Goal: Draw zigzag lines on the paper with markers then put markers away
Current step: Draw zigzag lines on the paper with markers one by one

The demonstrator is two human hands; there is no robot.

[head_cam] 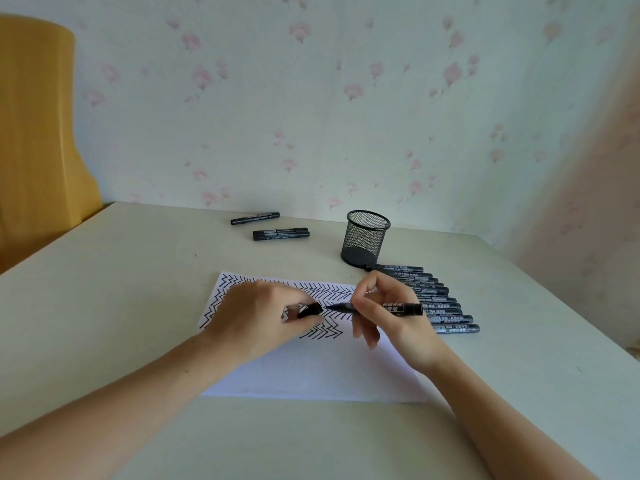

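— Two hands over the paper (311, 368); what are they doing?
— Left hand (256, 320) pinches a black cap (310, 310) between thumb and fingers. Right hand (384, 313) grips an uncapped marker (381, 308), its tip pointing left, just short of the cap.
— Can any label be read?
— White print runs along the barrels, too blurred to make out. One marker in the row (440, 303) just right of the sheet seems to carry "700".
— And the sheet?
— Black zigzag lines fill its far part; the near part is blank.
— What surrounds it?
— Pale table (121, 306), a black mesh pen cup (366, 238) beyond the row, two or three more markers (268, 226) lying farther back, floral wallpaper (311, 98) behind, and a yellow chair back (38, 133) at left.
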